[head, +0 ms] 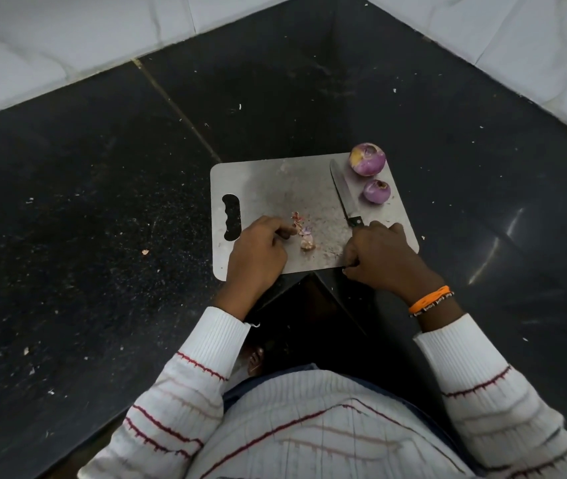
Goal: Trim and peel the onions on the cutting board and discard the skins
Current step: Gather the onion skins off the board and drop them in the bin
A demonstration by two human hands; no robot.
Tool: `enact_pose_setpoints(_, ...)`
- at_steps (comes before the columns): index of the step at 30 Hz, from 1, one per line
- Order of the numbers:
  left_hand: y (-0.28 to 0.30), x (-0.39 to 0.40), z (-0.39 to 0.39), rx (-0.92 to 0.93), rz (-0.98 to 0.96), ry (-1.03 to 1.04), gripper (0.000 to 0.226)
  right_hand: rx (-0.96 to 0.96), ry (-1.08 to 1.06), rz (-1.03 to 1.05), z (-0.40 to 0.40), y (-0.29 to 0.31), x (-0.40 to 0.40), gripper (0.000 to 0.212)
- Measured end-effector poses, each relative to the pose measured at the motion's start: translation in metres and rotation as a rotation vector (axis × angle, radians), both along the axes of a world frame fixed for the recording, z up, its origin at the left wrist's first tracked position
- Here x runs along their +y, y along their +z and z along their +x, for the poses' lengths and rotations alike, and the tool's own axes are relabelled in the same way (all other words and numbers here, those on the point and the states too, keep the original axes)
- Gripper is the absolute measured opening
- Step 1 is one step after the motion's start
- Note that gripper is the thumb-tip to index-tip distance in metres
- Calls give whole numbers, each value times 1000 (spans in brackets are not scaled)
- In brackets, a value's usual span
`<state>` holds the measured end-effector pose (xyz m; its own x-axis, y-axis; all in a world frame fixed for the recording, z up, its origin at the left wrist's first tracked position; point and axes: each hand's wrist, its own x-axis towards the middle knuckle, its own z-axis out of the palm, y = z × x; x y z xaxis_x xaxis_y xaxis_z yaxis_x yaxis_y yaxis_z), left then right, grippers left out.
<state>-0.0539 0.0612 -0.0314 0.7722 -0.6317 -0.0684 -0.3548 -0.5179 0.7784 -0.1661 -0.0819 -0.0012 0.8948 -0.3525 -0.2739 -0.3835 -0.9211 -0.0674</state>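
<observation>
Two peeled purple onions sit at the far right of the steel cutting board [275, 181], a larger onion [367, 159] and a smaller onion [376, 191] just nearer me. Small onion skin scraps [304, 233] lie near the board's front middle. My left hand [258, 250] rests on the board with curled fingers, and its fingertips pinch the scraps' left end. My right hand [382, 254] grips the black handle of a knife [344, 195]. The blade lies flat on the board, pointing away from me, left of the onions.
The board lies at the inner corner of a black stone counter [102, 219] speckled with crumbs. White tiled walls [68, 46] rise behind. The board's handle slot [231, 217] is at its left end, and its front edge overhangs the counter corner.
</observation>
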Motion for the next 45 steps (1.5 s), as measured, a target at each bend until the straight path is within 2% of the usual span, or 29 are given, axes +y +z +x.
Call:
enact_pose_setpoints(3,1,3,0,-3,1,13,42,-215,-2,87,6,5,0,13)
enact_pose_setpoints(5,1,6,2,10,-5,38,43,-361,26,154,13,7,0,21)
enact_pose_setpoints(7,2,8,2,21,-4,54,44,-404,53,182,18,6,-1,31)
enact_pose_setpoints(13,5,17,4,24,20,98,31,-139,104,376,28,-3,12,22)
enact_pose_setpoints(16,2,22,6,14,67,118,17,-302,41,379,40,-7,17,31)
enact_pose_setpoints(20,1,29,9,11,89,174,10,-474,-74,305,47,-9,14,30)
enact_pose_setpoints(26,3,31,12,14,78,216,10,-196,-11,189,63,-22,25,65)
enact_pose_setpoints(31,4,30,12,10,67,215,14,-214,33,58,63,-34,40,54)
enact_pose_setpoints(37,2,29,16,9,47,201,17,-396,87,-131,50,-41,57,19)
enact_pose_setpoints(39,0,28,15,8,33,201,17,-407,126,-133,50,-42,55,16)
enact_pose_setpoints(41,-1,26,14,3,20,214,16,-384,156,-86,52,-40,47,15)
enact_pose_setpoints(43,-1,26,15,0,24,214,16,-399,115,107,55,-37,36,10)
enact_pose_setpoints(45,0,29,18,2,72,181,17,-469,-34,341,58,-31,21,15)
